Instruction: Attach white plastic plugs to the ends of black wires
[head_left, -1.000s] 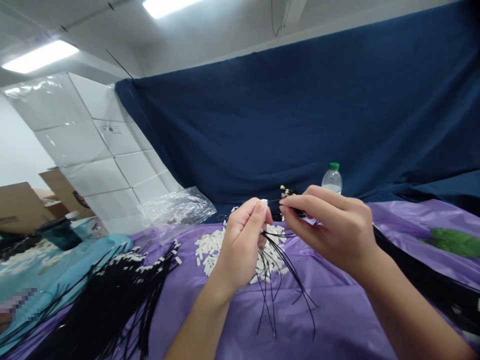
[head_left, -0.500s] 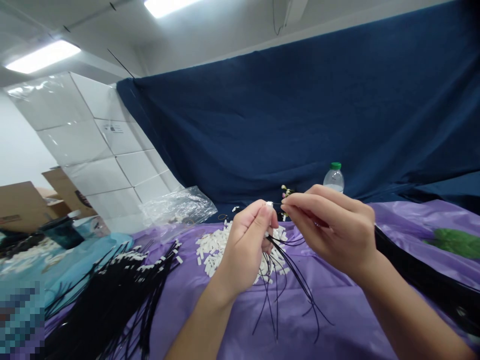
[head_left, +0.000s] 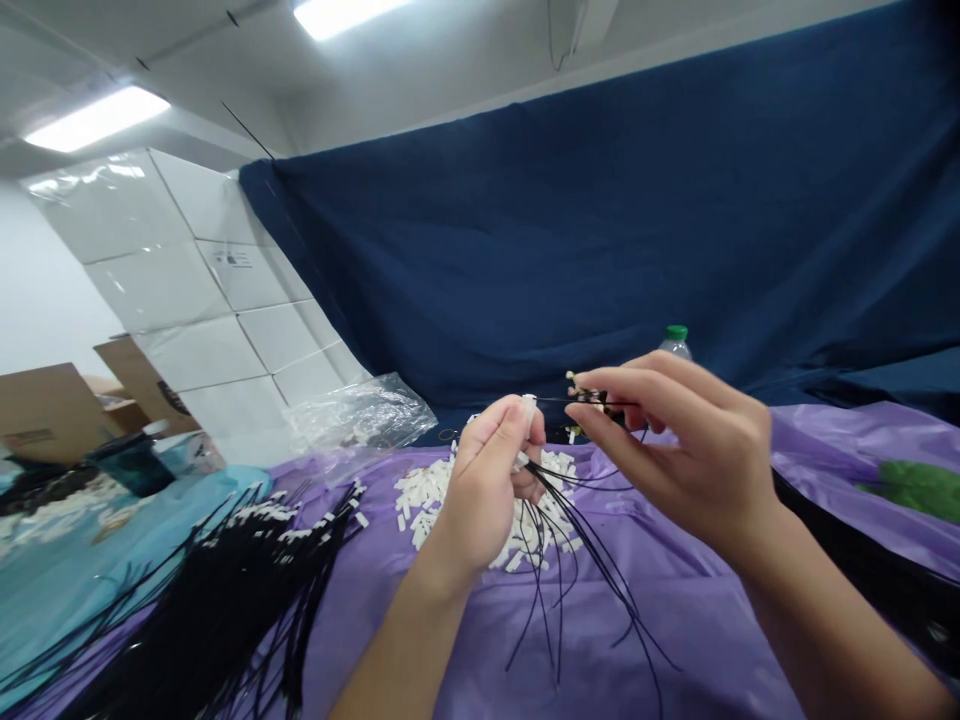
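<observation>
My left hand (head_left: 487, 470) pinches a small white plastic piece (head_left: 529, 402) between thumb and forefinger, above a pile of similar pieces. Several thin black cords (head_left: 577, 515) hang down from under its curled fingers, with another white end (head_left: 520, 460) showing there. From the pinched piece a black cord (head_left: 555, 400) runs straight across to my right hand (head_left: 690, 440). There it passes between thumb and forefinger, whose tips stand slightly apart. The cord seems gripped deeper among the fingers; the exact contact is partly hidden.
A heap of white pieces (head_left: 424, 490) lies on the purple sheet (head_left: 397, 620). To the left is a thick bundle of black cords (head_left: 202, 610) with white ends. Behind are clear plastic wrap (head_left: 367, 410), white boxes (head_left: 195, 300), and a green-capped bottle (head_left: 676, 340). Green material (head_left: 919, 488) lies right.
My right hand has shifted slightly right, away from the left, and its thumb and forefinger tips have parted. More black cord shows between the hands. My left hand keeps its pinch.
</observation>
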